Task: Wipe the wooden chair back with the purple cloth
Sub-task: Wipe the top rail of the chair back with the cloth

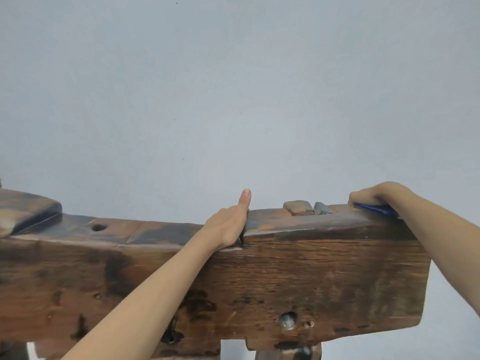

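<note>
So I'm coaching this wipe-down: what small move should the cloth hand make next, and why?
Probably slide the right hand and its purple cloth leftward along the top edge of the wooden chair back, toward the left hand. The cloth sits pressed at the far right end, so the unwiped length appears to lie to the left, where the other hand braces the wood.

**Open air above the rail, blocks on its right half**

Above the wooden chair back [311, 268] only a bare wall [233, 74] shows. Along the top edge, two raised wooden blocks [298, 207] stand between the left hand [228, 224] and the right hand [376, 194]. A raised slab [28, 209] rises at the far left.
</note>
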A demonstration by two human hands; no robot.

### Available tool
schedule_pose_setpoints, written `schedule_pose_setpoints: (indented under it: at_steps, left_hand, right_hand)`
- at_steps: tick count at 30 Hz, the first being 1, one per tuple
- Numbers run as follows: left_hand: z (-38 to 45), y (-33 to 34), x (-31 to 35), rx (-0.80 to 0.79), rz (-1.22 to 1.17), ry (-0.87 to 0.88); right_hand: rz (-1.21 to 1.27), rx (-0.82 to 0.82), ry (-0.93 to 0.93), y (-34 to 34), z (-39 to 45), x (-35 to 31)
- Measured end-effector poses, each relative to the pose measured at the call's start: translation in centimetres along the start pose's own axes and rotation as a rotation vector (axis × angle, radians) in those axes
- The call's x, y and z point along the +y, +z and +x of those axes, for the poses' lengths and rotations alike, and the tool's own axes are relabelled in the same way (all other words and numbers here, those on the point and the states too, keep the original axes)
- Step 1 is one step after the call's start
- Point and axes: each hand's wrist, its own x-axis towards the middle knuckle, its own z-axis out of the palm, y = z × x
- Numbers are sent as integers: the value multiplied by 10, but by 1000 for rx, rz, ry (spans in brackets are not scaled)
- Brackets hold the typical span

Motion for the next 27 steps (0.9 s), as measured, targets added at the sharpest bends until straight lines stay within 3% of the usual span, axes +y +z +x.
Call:
schedule_pose_setpoints:
  at_steps: [4, 8, 18, 23, 27]
  left_hand:
    - [8, 3, -2, 12, 9, 15]
    - [14, 2, -5, 8, 18, 2]
    - [8, 2, 1, 6, 43, 17]
    - [12, 3, -2, 23, -34, -3]
    - [20, 0, -6, 71, -293, -90]
  right_hand:
    - [-58, -136, -64, -9, 11, -34]
    - [160, -140, -279, 0, 5, -52]
    - [342, 297, -443, 21, -11, -41]
    - [673, 484, -601, 37, -52, -49]
    - [393, 418, -810, 54, -85, -103]
